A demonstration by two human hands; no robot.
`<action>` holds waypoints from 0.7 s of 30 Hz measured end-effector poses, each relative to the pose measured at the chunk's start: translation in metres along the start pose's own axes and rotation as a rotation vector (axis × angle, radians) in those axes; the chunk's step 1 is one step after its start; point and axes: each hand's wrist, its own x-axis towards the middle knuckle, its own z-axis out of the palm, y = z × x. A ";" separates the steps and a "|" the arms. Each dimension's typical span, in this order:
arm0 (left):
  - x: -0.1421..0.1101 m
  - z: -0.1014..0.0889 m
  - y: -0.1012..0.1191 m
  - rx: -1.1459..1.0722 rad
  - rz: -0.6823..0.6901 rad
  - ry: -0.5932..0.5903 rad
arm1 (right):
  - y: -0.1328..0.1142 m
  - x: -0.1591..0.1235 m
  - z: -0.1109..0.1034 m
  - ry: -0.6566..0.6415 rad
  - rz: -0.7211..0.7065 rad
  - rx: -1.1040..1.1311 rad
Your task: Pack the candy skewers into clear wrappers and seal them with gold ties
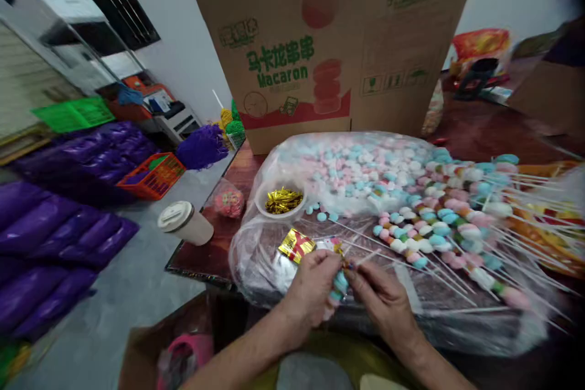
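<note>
Near the table's front edge, my left hand [313, 289] is closed around a marshmallow skewer [339, 285] with blue and pink pieces; its lower part is hidden by my fingers. Gold tie material [339, 250] shows at the top of the skewer, between both hands. My right hand [381, 298] is pinched at this same spot, fingertips on what looks like a gold twist tie [351, 265]. Just beyond my left hand lies a gold-and-red packet [296, 245]. Finished-looking skewers [439, 228] with white sticks are heaped to the right.
A white bowl [280, 212] holds gold twist ties. Loose marshmallows [356, 164] lie in a clear plastic sheet [256, 256], before a tall Macaron carton [283, 6]. A lidded cup [187, 223] stands at the left table edge; an orange basket [153, 177] and purple bags [55, 250] are on the floor.
</note>
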 end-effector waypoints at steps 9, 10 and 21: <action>0.000 -0.005 -0.010 0.106 -0.156 -0.007 | -0.007 0.016 -0.013 -0.388 -0.025 -0.207; 0.000 -0.004 -0.012 0.117 -0.150 0.013 | -0.006 0.016 -0.013 -0.392 -0.022 -0.220; -0.005 -0.003 -0.009 0.157 -0.106 -0.242 | -0.006 0.021 -0.036 -0.727 0.354 0.117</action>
